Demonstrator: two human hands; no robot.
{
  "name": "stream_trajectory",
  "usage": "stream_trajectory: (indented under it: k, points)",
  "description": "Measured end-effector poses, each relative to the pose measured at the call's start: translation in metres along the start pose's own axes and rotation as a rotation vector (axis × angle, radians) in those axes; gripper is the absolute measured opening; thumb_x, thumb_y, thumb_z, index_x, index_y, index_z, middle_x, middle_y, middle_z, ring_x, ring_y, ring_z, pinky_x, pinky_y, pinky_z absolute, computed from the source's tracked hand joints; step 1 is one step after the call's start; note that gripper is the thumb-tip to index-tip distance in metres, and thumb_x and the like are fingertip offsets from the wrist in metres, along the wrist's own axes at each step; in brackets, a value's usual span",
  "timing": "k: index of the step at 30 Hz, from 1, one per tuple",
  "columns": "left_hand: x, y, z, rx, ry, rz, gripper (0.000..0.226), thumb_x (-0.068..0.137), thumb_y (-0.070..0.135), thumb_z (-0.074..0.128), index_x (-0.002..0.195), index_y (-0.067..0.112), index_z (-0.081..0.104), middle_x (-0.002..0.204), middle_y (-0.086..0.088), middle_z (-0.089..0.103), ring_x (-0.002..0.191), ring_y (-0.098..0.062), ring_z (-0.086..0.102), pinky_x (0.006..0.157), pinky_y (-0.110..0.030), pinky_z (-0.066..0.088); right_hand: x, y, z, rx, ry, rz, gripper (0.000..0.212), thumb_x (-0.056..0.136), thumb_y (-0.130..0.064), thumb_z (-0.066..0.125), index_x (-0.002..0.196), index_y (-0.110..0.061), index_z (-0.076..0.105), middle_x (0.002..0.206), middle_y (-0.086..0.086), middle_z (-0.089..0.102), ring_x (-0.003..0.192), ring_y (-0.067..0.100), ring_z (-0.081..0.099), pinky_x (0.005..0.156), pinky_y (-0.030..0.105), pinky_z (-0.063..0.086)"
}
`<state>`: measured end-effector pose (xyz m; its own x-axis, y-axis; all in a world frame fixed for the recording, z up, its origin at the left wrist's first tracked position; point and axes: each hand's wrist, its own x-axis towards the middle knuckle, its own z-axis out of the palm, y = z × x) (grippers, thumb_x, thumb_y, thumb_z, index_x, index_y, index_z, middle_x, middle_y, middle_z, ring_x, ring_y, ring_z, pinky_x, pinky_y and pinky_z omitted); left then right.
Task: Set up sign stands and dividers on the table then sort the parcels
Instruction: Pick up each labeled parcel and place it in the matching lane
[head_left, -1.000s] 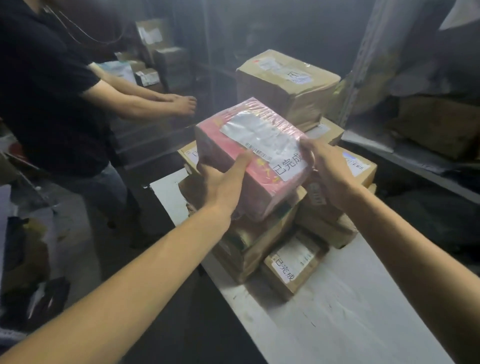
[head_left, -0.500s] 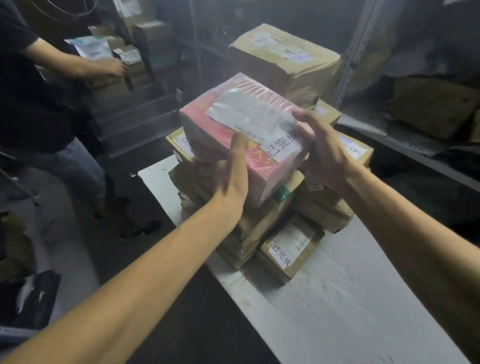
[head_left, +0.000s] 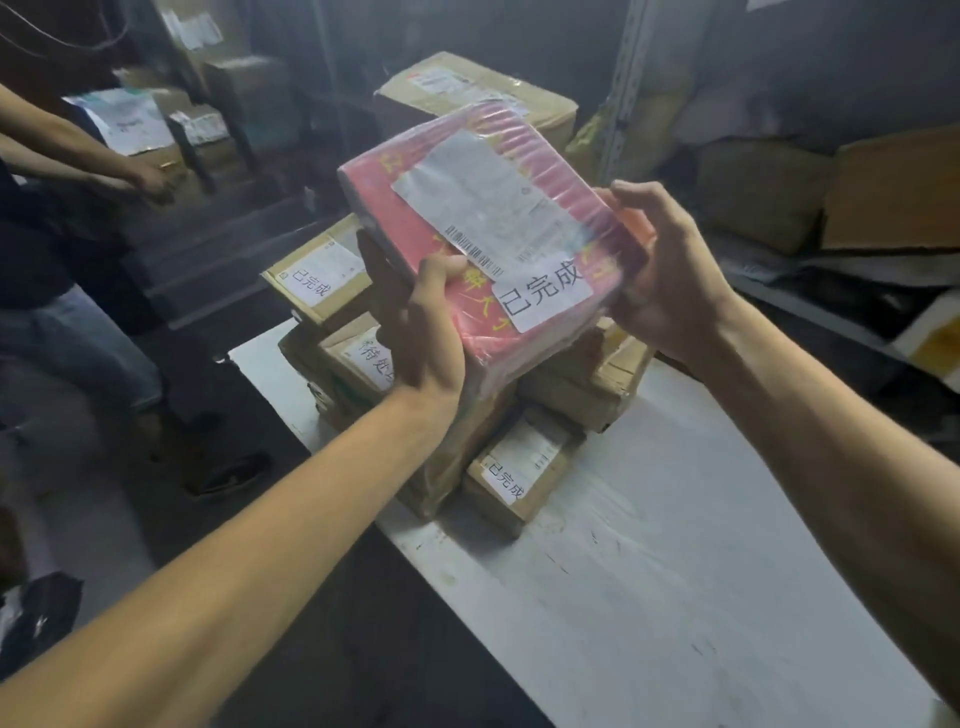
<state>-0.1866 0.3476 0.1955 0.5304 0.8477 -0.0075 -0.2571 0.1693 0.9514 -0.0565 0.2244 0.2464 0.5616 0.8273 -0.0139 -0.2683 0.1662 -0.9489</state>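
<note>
A red plastic-wrapped parcel (head_left: 498, 208) with a white shipping label and a white sticker is held tilted above a pile of brown cardboard parcels (head_left: 332, 275). My left hand (head_left: 426, 332) grips its near left corner from below. My right hand (head_left: 670, 270) holds its right side. The pile sits at the far end of a white table (head_left: 675, 571). A small brown parcel (head_left: 519, 467) with a white sticker lies at the front of the pile. No sign stands or dividers are in view.
Another person in a dark shirt and jeans (head_left: 47, 291) stands at the left, reaching toward stacked boxes (head_left: 156, 130). A large brown box (head_left: 467, 88) rests behind the pile. Shelving with flattened cardboard (head_left: 893, 197) runs along the right. The near tabletop is bare.
The red parcel has been lifted off the pile and drawn closer to me, tilting its label up. The person at the left has shifted further left.
</note>
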Motion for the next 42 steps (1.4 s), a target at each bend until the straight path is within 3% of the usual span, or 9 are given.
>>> stream_trajectory:
  k: [2,8,12,21,27,33,38,40,42]
  points:
    - [-0.011,-0.008,0.010,-0.025,-0.032,-0.007,0.089,0.057,0.049,0.077,0.137,0.021,0.049,0.133,-0.017,0.058,0.122,-0.038,0.056,0.099,-0.061,0.045,-0.025,0.005,-0.020,0.058,0.004,0.030,0.036,0.100,-0.032,0.036,0.109,-0.017,0.067,0.108,0.006,0.072,0.096,0.023,0.069,0.077,0.036,0.056]
    - [-0.073,-0.036,0.047,-0.067,-0.376,-0.094,0.067,0.068,0.010,0.057,0.134,0.014,0.049,0.120,-0.018,0.066,0.101,-0.039,0.068,0.089,-0.059,0.054,-0.130,0.038,-0.063,0.029,0.275,0.122,0.056,0.087,-0.036,0.046,0.133,-0.008,0.058,0.130,0.018,0.063,0.108,0.032,0.062,0.082,0.035,0.051]
    - [-0.138,-0.080,0.062,-0.072,-0.609,-0.312,0.064,0.068,0.013,0.056,0.132,0.020,0.055,0.126,-0.018,0.064,0.113,-0.044,0.061,0.097,-0.065,0.046,-0.225,0.069,-0.088,0.158,0.486,0.149,0.051,0.087,-0.035,0.057,0.130,-0.007,0.061,0.128,0.018,0.065,0.124,0.038,0.057,0.109,0.047,0.042]
    - [-0.288,-0.130,0.115,0.082,-0.968,-0.540,0.055,0.076,0.030,0.047,0.129,0.014,0.054,0.117,-0.013,0.070,0.099,-0.034,0.070,0.078,-0.042,0.058,-0.414,0.094,-0.123,0.156,0.807,0.074,0.049,0.090,-0.033,0.057,0.134,-0.012,0.054,0.123,0.014,0.069,0.112,0.035,0.066,0.101,0.047,0.050]
    - [-0.372,-0.140,0.156,0.140,-1.071,-0.558,0.053,0.076,0.029,0.045,0.126,0.016,0.056,0.115,-0.012,0.071,0.097,-0.032,0.071,0.070,-0.035,0.058,-0.509,0.090,-0.150,0.095,0.889,0.015,0.038,0.099,-0.032,0.046,0.130,-0.015,0.057,0.113,0.009,0.074,0.097,0.026,0.073,0.071,0.031,0.059]
    - [-0.456,-0.155,0.213,0.254,-1.119,-0.564,0.033,0.096,0.018,0.035,0.119,0.013,0.058,0.109,-0.012,0.073,0.087,-0.026,0.073,0.068,-0.030,0.057,-0.599,0.083,-0.210,0.068,0.940,0.147,0.060,0.078,-0.062,0.059,0.127,-0.028,0.061,0.118,0.005,0.073,0.111,0.033,0.067,0.108,0.061,0.038]
    - [-0.512,-0.165,0.269,0.330,-1.109,-0.592,0.039,0.095,0.025,0.040,0.123,0.002,0.056,0.106,-0.013,0.074,0.090,-0.028,0.073,0.075,-0.036,0.059,-0.656,0.048,-0.257,0.110,0.948,0.135,0.040,0.095,-0.045,0.051,0.116,-0.016,0.067,0.101,0.008,0.077,0.085,0.024,0.074,0.079,0.035,0.058]
    - [-0.526,-0.174,0.288,0.338,-1.096,-0.604,0.042,0.096,0.028,0.040,0.124,0.001,0.054,0.107,-0.013,0.074,0.096,-0.031,0.072,0.090,-0.044,0.056,-0.670,0.039,-0.277,0.098,0.951,0.149,0.037,0.096,-0.044,0.050,0.118,-0.018,0.064,0.102,0.007,0.077,0.087,0.024,0.074,0.083,0.039,0.058]
    - [-0.536,-0.181,0.303,0.324,-1.093,-0.620,0.037,0.098,0.029,0.039,0.118,0.003,0.056,0.103,-0.013,0.075,0.089,-0.027,0.073,0.079,-0.037,0.057,-0.676,0.034,-0.294,0.079,0.970,0.180,0.039,0.093,-0.050,0.053,0.120,-0.024,0.064,0.106,0.006,0.076,0.098,0.028,0.072,0.098,0.052,0.051]
